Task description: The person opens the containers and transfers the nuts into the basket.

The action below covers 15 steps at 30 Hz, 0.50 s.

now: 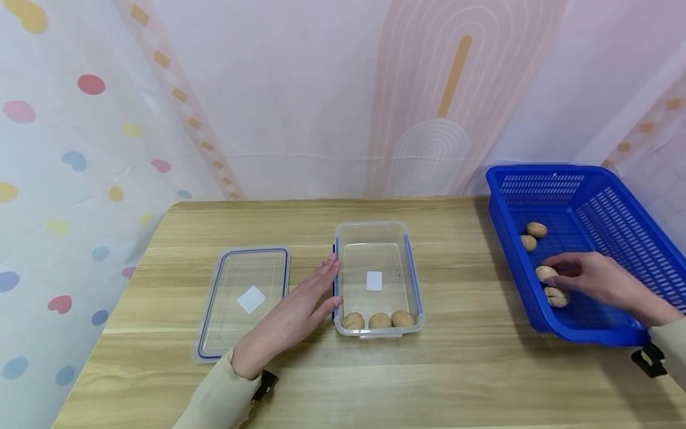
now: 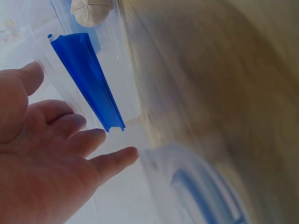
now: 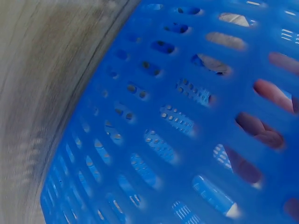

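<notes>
A clear plastic box stands in the middle of the table, with three walnuts in a row along its near end. My left hand has its fingers extended at the box's left side, by the blue side clip. At the right, my right hand reaches into a blue basket. Its thumb and fingers pinch a pale walnut. Another walnut lies just nearer, and two more walnuts are farther back. Through the basket's slots, the right wrist view shows only parts of the fingers.
A clear lid with a blue seal and a white label lies flat left of the box, partly behind my left forearm. A patterned cloth hangs along the back edge of the wooden table.
</notes>
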Each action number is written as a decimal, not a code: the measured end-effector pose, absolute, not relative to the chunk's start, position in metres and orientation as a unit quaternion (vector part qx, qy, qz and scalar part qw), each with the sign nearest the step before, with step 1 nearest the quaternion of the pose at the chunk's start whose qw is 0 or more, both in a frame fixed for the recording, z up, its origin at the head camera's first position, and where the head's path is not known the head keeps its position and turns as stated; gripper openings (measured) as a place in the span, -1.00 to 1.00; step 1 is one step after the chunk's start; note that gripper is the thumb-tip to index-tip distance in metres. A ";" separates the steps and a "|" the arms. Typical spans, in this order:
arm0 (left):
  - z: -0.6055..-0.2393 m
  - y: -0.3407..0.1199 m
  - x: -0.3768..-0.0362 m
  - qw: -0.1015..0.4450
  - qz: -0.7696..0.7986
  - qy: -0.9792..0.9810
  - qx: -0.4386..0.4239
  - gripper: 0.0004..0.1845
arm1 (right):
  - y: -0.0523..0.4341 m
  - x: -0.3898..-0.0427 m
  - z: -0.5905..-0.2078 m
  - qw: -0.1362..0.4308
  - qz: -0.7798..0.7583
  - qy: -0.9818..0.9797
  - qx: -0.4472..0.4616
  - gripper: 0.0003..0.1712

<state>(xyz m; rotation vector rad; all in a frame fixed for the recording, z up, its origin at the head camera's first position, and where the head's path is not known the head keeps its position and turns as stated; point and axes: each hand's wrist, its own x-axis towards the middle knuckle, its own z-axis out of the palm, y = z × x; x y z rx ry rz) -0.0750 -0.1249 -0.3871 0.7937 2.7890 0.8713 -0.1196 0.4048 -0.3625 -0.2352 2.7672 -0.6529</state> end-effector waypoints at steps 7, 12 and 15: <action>-0.388 -0.124 -0.075 0.053 0.287 0.920 0.263 -0.29 | 0.405 -0.117 -0.361 0.155 -0.229 0.957 -0.086 -0.52; -0.388 -0.124 -0.076 0.054 0.290 0.918 0.266 -0.29 | 0.407 -0.113 -0.356 0.147 -0.218 0.962 -0.076 -0.43; -0.386 -0.124 -0.076 0.054 0.288 0.919 0.264 -0.29 | 0.408 -0.107 -0.352 0.126 -0.218 0.965 -0.077 -0.43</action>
